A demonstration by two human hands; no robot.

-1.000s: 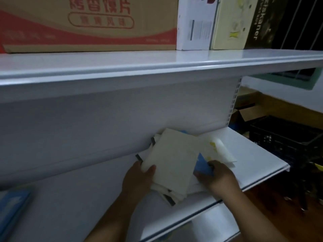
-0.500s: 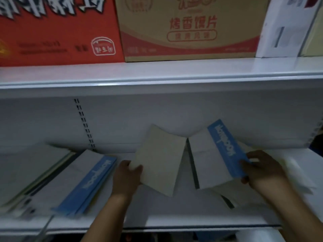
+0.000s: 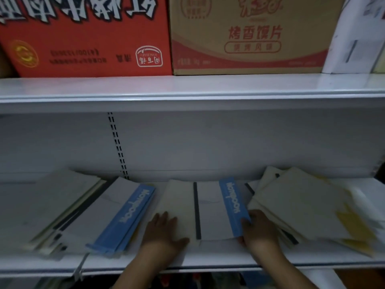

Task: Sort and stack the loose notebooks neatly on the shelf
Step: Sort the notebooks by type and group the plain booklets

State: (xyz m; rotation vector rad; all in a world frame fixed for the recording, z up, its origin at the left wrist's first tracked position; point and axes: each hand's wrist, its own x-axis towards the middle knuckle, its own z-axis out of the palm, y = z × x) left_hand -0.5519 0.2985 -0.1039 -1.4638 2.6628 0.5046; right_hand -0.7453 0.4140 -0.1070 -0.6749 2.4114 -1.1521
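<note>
Side by side on the white metal shelf [image 3: 208,260] lie a plain cream notebook [image 3: 179,202] and a white notebook with a blue band [image 3: 210,213], a black strip between them. The left hand [image 3: 164,232] rests flat on the cream cover, fingers straight. The right hand [image 3: 260,231] grips the blue band's near end, fingers curled round its edge. A fanned stack of blue-banded notebooks [image 3: 123,217] lies to the left, and a loose heap of cream notebooks [image 3: 302,205] lies to the right. A red carton [image 3: 83,38] and a brown carton [image 3: 250,38] stand on the shelf above.
</note>
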